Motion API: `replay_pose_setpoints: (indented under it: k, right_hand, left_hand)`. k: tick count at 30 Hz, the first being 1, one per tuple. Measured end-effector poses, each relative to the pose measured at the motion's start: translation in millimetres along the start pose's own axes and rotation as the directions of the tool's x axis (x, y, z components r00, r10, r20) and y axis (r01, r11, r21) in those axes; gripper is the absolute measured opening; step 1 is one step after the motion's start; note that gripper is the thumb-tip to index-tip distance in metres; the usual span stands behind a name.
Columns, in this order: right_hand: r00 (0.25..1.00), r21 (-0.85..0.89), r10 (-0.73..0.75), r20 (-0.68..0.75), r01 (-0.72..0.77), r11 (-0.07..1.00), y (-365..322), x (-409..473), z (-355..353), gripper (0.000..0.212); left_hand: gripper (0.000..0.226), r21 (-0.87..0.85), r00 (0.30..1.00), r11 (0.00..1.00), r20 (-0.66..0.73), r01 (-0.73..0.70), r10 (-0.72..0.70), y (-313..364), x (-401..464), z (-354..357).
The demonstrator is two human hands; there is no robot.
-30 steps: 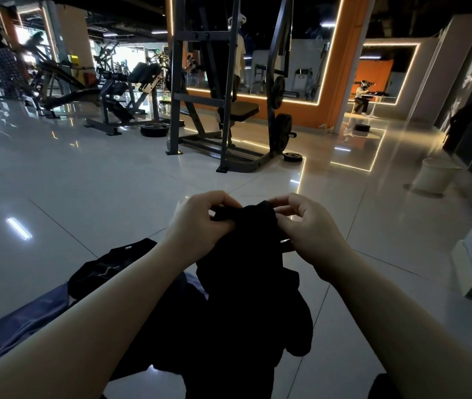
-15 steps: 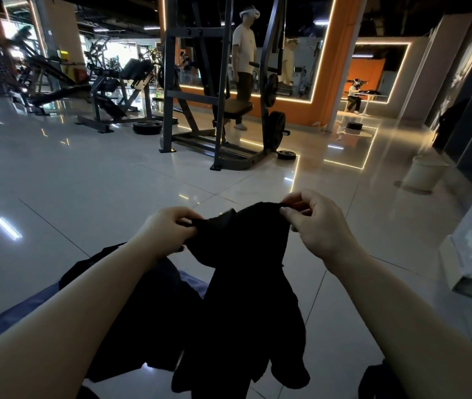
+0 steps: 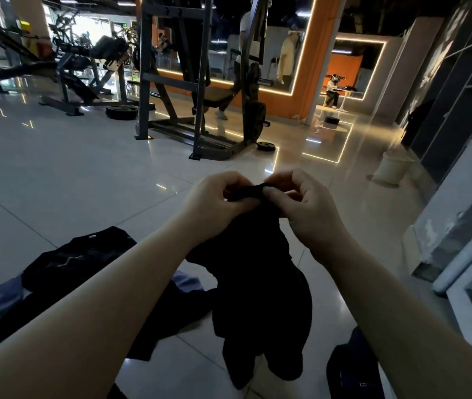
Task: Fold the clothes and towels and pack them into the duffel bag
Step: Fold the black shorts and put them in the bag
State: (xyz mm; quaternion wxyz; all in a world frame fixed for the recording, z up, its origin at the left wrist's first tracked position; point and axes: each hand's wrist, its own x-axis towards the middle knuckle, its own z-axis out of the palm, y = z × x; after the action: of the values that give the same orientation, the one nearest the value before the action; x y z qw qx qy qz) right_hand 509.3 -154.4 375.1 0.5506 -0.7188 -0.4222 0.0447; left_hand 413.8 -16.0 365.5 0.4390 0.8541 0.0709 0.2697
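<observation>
Hands now drawn together, left [image 3: 214, 203] and right [image 3: 301, 208] pinching black garment's [image 3: 258, 277] top edge, seemingly clear of floor [image 3: 85, 182].

Matt black cloth garment [image 3: 258, 283] — glossy, smooth tiled floor [image 3: 70, 180] — dark painted metal rack [image 3: 200, 82]

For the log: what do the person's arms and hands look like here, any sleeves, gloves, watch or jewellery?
Both forearms are bare as far as the frame shows, with no sleeve edge in view. The left hand and right hand wear no gloves. No watch, bracelet or ring is visible on either wrist or any finger that shows.
</observation>
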Motion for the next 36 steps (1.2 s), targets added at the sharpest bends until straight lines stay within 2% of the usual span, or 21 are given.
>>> replay_pose_setpoints:
  k: [2, 4, 6, 8, 12, 15, 17, 20, 21, 23, 25, 26, 28, 30, 31, 33, 36]
  right_hand:
    - [0.995, 0.119, 0.090, 0.049, -0.096, 0.988, 6, -1, -4, 0.015]
    - [0.965, 0.156, 0.163, 0.206, -0.197, 0.968, 17, -6, -6, 0.018]
    - [0.919, 0.098, 0.173, 0.355, -0.221, 0.970, 32, -13, -3, 0.020]
    - [0.896, 0.011, 0.164, 0.412, -0.185, 0.983, 45, -16, -2, 0.020]
    - [0.933, -0.152, 0.052, 0.357, 0.003, 0.988, 56, -19, 6, 0.030]
    - [0.956, -0.371, 0.010, 0.292, 0.103, 0.923, 61, -19, 14, 0.030]
    - [0.941, -0.542, 0.128, 0.313, 0.067, 0.837, 59, -18, 11, 0.026]
    - [0.903, -0.551, 0.308, 0.299, -0.100, 0.829, 57, -18, 0, 0.016]
    - [0.900, -0.530, 0.329, 0.284, -0.139, 0.837, 56, -17, -2, 0.013]
    - [0.925, -0.591, 0.309, 0.223, -0.124, 0.797, 57, -10, -8, 0.010]
    - [0.961, -0.636, 0.254, 0.114, -0.125, 0.761, 58, -3, -17, 0.006]
    - [0.971, -0.607, 0.230, 0.071, -0.141, 0.782, 56, -1, -22, 0.004]
    - [0.983, -0.519, 0.181, 0.006, -0.152, 0.841, 55, 2, -32, 0.003]
    - [0.988, -0.454, 0.149, -0.037, -0.149, 0.878, 51, 4, -38, 0.006]
    - [0.989, -0.420, 0.138, -0.048, -0.145, 0.896, 47, 5, -40, 0.010]
    - [0.989, -0.323, 0.130, -0.072, -0.147, 0.935, 34, 5, -46, 0.016]
    - [0.988, -0.047, 0.125, -0.095, -0.129, 0.990, 12, 7, -62, 0.012]
  left_hand:
    - [0.015, -0.051, 0.998, 0.998, -0.051, -0.044, 0.042, 2, 3, 3]
    - [0.018, -0.106, 0.992, 0.991, -0.104, -0.076, 0.065, 5, 4, 6]
    - [0.020, -0.165, 0.988, 0.981, -0.137, -0.099, 0.077, 7, 5, 6]
    - [0.019, -0.199, 0.984, 0.972, -0.150, -0.123, 0.093, 7, 5, 4]
    - [0.018, -0.214, 0.978, 0.967, -0.187, -0.136, 0.097, 4, 4, 2]
    - [0.018, -0.238, 0.965, 0.956, -0.237, -0.170, 0.113, 4, 5, -1]
    - [0.019, -0.302, 0.946, 0.936, -0.313, -0.179, 0.079, 2, 5, -8]
    - [0.019, -0.290, 0.899, 0.945, -0.438, -0.149, 0.008, -8, 7, -23]
    - [0.019, -0.267, 0.888, 0.955, -0.460, -0.130, -0.008, -11, 6, -27]
    - [0.019, -0.224, 0.873, 0.973, -0.484, -0.061, -0.057, -20, 7, -34]
    - [0.017, -0.189, 0.881, 0.979, -0.445, 0.082, -0.160, -29, 7, -42]
    - [0.014, -0.155, 0.889, 0.972, -0.398, 0.177, -0.226, -35, 5, -45]
    - [0.008, 0.028, 0.897, 0.936, -0.300, 0.350, -0.326, -47, 0, -47]
    - [0.009, 0.158, 0.905, 0.903, -0.222, 0.399, -0.362, -53, -5, -42]
    - [0.008, 0.137, 0.916, 0.914, -0.193, 0.381, -0.352, -53, -5, -40]
    - [0.012, -0.018, 0.940, 0.956, -0.179, 0.293, -0.291, -46, -2, -38]
    - [0.014, -0.309, 0.954, 0.939, -0.203, 0.153, -0.222, -32, 4, -45]
